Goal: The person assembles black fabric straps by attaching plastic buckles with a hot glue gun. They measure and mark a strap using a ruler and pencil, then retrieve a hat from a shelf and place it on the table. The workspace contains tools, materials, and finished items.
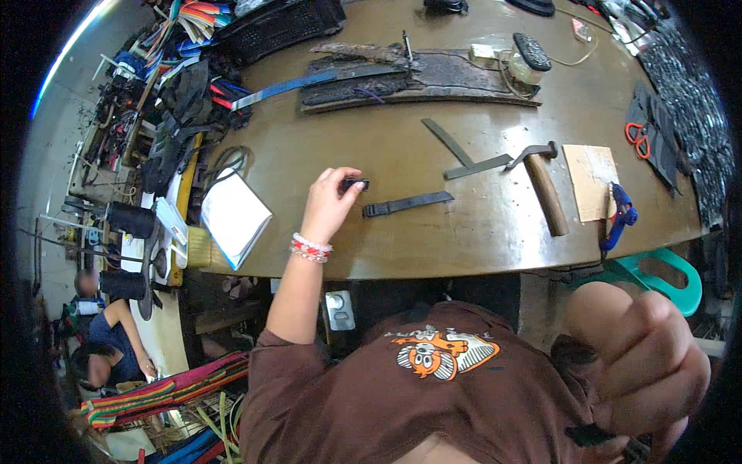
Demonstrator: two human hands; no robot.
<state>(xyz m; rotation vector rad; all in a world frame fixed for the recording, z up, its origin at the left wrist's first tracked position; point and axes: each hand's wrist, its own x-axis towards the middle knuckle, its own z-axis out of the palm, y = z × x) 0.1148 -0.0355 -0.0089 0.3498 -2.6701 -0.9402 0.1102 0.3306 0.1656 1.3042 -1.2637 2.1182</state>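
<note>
My left hand (328,205), with a beaded bracelet on the wrist, is over the brown table. Its thumb and fingers pinch a small black piece (355,184) that looks like a plastic buckle. Just right of it lies a short black webbing strap (413,203) with a buckle at its left end. My right hand (649,363) is raised close to the camera at the lower right, fingers curled closed. A dark bit (589,435) shows below those fingers; what they hold cannot be made out.
Two olive strips (448,145), a hammer (547,193), a cardboard piece (591,182), a blue glue gun (620,220) and orange-handled scissors (638,141) lie to the right. A scorched board (433,97) is farther back. White paper (236,216) lies left. A person (116,340) sits at far left.
</note>
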